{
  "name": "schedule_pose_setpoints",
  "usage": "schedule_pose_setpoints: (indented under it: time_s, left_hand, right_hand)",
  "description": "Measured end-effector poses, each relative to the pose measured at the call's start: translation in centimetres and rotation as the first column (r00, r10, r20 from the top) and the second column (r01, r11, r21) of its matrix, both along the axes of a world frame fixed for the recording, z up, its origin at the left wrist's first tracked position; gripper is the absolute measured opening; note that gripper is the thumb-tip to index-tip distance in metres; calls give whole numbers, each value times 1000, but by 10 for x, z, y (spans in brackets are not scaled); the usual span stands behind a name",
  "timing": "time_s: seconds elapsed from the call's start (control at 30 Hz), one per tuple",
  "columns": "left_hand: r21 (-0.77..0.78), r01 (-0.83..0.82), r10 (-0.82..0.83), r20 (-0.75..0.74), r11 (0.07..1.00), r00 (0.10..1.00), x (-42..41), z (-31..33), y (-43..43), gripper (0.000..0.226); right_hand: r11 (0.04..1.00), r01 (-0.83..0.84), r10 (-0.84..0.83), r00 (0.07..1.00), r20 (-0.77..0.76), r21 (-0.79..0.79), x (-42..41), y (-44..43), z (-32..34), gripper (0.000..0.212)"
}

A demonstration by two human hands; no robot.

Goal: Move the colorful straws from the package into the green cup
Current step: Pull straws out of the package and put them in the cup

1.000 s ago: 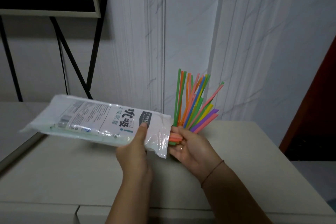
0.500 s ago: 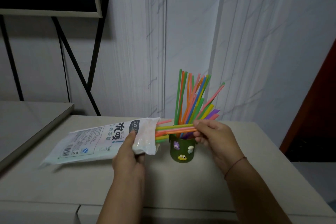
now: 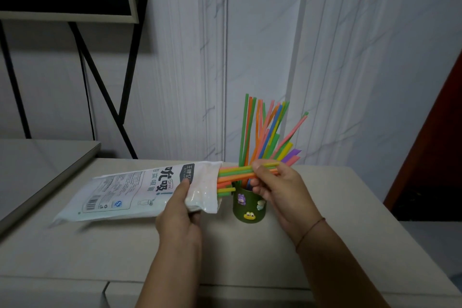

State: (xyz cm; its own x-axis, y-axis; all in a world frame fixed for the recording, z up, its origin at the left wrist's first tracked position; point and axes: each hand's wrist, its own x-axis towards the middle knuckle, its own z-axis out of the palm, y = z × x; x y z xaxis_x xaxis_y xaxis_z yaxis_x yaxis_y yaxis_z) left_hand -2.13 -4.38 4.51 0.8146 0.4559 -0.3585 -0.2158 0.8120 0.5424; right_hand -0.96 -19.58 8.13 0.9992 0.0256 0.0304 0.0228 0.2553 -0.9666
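Note:
A white plastic straw package (image 3: 130, 190) lies tilted just above the table, its open mouth facing right. My left hand (image 3: 178, 212) grips it near the mouth. Several colorful straws (image 3: 237, 172) stick out of that mouth, and my right hand (image 3: 275, 182) pinches a few of them, drawn partway out. Right behind them stands the green cup (image 3: 247, 206) with small animal decorations, partly covered by my right hand. Several straws (image 3: 265, 130) stand fanned out in the cup.
The beige table (image 3: 100, 252) has a seam near its front edge. A lower grey surface (image 3: 37, 160) adjoins on the left. A black-legged stand (image 3: 100, 82) with a dark board rises at the back left. A dark red panel (image 3: 440, 137) borders the right.
The package dropped from chest height towards the table, uncovering the green cup. My right hand moved from the package mouth rightward, drawing a few straws partway out.

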Motion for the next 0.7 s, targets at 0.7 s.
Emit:
schedule_pose_setpoints:
  time_s: [0.7]
  left_hand:
    - [-88,21,-28,-77,996,997,-2,6,-1,51]
  right_hand:
    - [931,-126,141,990,-19,342,8,14,-10,9]
